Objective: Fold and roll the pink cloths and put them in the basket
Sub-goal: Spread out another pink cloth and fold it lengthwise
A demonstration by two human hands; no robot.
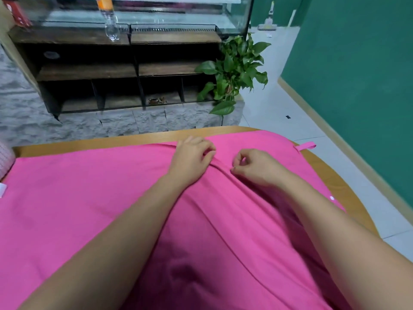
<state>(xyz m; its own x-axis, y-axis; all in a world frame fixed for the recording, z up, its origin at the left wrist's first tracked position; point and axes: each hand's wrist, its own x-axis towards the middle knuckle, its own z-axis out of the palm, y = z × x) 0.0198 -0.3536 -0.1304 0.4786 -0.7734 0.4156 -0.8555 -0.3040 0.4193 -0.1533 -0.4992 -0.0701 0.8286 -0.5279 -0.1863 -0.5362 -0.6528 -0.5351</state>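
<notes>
A large pink cloth [89, 198] lies spread over most of the wooden table [111, 139]. A raised fold runs through it from between my hands toward me. At the far end of this fold my left hand [192, 159] rests on the cloth, its curled fingers gripping the ridge. Just to the right, my right hand [252, 166] pinches the same ridge with curled fingers. A small pink hanging loop [306, 146] sticks out at the cloth's far right corner. A pale woven object [5, 159], possibly the basket, shows only partly at the left edge.
Beyond the table stands a dark wooden shelf unit [125, 70] on grey stone blocks, with a plastic bottle [110, 21] on top. A green potted plant [234, 72] stands at its right end. White tiled floor [279, 108] and a green wall [357, 74] lie to the right.
</notes>
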